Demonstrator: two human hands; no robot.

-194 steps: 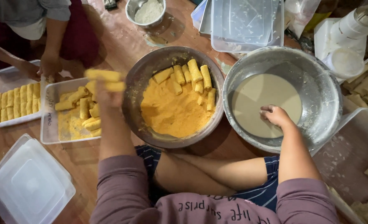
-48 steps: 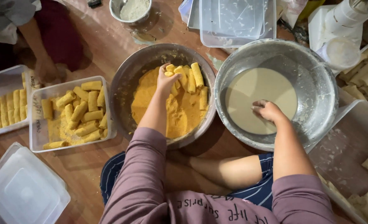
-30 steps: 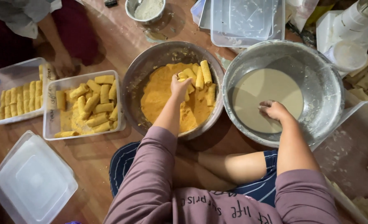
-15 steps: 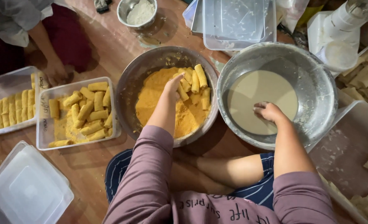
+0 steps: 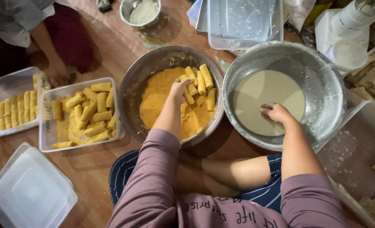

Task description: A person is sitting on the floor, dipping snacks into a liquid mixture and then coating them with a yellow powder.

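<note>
Left hand (image 5: pixel 180 88) reaches into the crumb bowl (image 5: pixel 133 90), fingers bunched on a coated roll (image 5: pixel 191 89); can't tell if it's actually gripped. More rolls lie at the bowl's far right over orange crumbs (image 5: pixel 162 99). Right hand (image 5: pixel 276 113) sits in the batter bowl (image 5: pixel 327 93) to the right, fingers curled loosely, tips at the batter (image 5: pixel 265 90); nothing visibly held. Left of the crumb bowl, a clear tub (image 5: pixel 46 139) holds coated rolls. Lid (image 5: pixel 29 192) near left. Another person's hand (image 5: pixel 57 72) rests far left by a second tray (image 5: pixel 10 131).
</note>
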